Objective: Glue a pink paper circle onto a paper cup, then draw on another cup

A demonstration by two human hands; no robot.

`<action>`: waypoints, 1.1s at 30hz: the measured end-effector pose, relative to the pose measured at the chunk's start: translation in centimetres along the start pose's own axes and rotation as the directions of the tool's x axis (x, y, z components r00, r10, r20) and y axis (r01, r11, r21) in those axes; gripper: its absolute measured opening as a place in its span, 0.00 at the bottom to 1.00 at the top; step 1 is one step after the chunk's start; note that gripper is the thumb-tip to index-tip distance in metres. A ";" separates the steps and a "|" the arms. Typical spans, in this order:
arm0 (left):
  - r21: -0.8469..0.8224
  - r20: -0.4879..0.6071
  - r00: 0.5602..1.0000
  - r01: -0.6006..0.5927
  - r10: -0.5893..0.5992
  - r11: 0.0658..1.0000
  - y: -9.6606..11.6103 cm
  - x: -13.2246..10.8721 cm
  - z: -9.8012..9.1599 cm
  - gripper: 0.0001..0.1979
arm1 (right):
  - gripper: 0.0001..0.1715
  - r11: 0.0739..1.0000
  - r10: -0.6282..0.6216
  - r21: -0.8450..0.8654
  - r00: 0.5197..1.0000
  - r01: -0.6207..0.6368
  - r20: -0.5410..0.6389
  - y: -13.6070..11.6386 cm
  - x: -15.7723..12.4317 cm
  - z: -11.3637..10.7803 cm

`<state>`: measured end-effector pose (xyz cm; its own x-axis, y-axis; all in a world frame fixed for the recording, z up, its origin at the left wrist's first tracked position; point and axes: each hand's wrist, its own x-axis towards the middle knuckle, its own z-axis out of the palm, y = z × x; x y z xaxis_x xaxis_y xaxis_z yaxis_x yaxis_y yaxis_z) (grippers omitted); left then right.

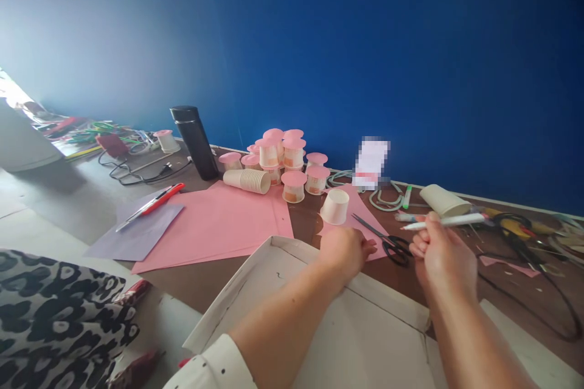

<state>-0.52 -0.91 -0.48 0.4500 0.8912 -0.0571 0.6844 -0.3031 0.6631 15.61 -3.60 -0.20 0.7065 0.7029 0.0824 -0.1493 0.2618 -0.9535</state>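
My right hand (444,261) grips a white marker (447,222), held nearly level with its reddish tip toward the left. My left hand (344,255) is curled low over the pink paper (371,209); its fingers are closed, and what lies under them is hidden. Just beyond it an upside-down white paper cup (335,206) stands on that paper. Black-handled scissors (387,240) lie between my two hands, blades pointing away to the left. Under my left forearm is a shallow white cardboard tray (283,292) with dark lines along its folds.
Behind are several cups with pink discs (293,179), a nested cup stack (246,181) and a black bottle (196,143). Left lie large pink sheets (219,219) and a red cutter (159,200). Right are a lying cup (444,200), a green marker (407,196) and black cable (547,279). A blue partition (365,61) rises behind.
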 end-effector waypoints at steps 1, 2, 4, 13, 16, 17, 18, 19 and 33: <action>-0.024 -0.029 1.000 -0.002 0.001 1.000 -0.2 0.1 0.2 0.18 | 0.24 1.000 -0.021 -0.021 1.000 0.021 -0.005 0.2 -0.5 0.6; -0.056 -0.046 0.999 -0.004 0.002 0.998 -0.3 0.1 0.4 0.16 | 0.25 0.998 -0.038 -0.051 0.999 0.039 0.008 0.4 -1.0 1.1; -0.086 -0.062 0.997 0.042 -0.048 0.995 -0.5 0.2 0.2 0.17 | 0.26 0.992 -0.055 -0.113 0.998 0.057 0.025 0.8 -1.6 1.6; -0.140 -0.556 0.818 0.083 -0.148 0.987 -1.8 2.2 -2.4 0.38 | 0.29 0.989 -0.020 -0.147 1.000 0.020 0.002 1.3 -1.7 1.2; -0.108 -0.493 0.857 0.114 -0.153 0.988 -2.6 3.3 -1.7 0.42 | 0.30 0.976 -0.033 -0.216 0.999 0.039 0.031 1.2 -2.1 1.5; -0.093 -0.482 0.863 0.125 -0.154 0.988 -2.7 3.6 -1.5 0.40 | 0.30 0.969 -0.045 -0.242 0.998 0.054 0.044 1.0 -2.3 1.6; -0.083 -0.467 0.870 0.134 -0.157 0.988 -2.8 3.8 -1.4 0.38 | 0.30 0.961 -0.058 -0.266 0.997 0.071 0.058 0.9 -2.5 1.7; -0.076 -0.457 0.875 0.144 -0.162 0.987 -2.9 3.9 -1.3 0.35 | 0.31 0.952 -0.068 -0.293 0.995 0.086 0.072 0.8 -2.7 1.7; -0.970 -0.113 0.993 -0.100 -0.046 0.221 0.0 1.8 -2.3 0.25 | 0.29 0.994 0.009 -0.108 0.997 -0.001 0.079 1.0 -2.9 1.9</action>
<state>-1.01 1.48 1.08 0.3505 0.9366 -0.0030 -0.4504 0.1714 0.8762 12.10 -4.13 -0.84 0.6485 0.7551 0.0963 -0.0737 0.1882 -0.9794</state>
